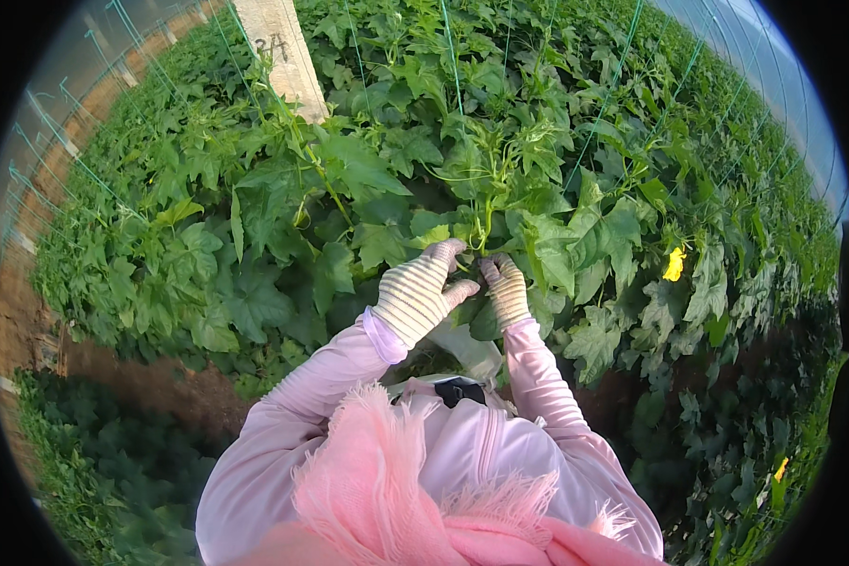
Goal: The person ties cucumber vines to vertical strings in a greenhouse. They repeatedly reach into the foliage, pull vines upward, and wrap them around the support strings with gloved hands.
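Both my hands wear striped knitted gloves and meet at a green vine stem of a leafy climbing plant. My left hand is at the left of the stem, thumb and fingers apart, with a thin green stalk near the fingertips; whether it grips that stalk I cannot tell. On the right, my right hand has its fingers curled in at the base of the stem, and what lies between them is hidden. Broad lobed leaves surround the hands. A whitish bag or cloth shows below them, in front of my waist.
A concrete post with handwritten marks stands among the vines at the upper left. Green strings run up from the plants. A yellow flower hangs to the right. Brown soil separates this row from foliage behind me.
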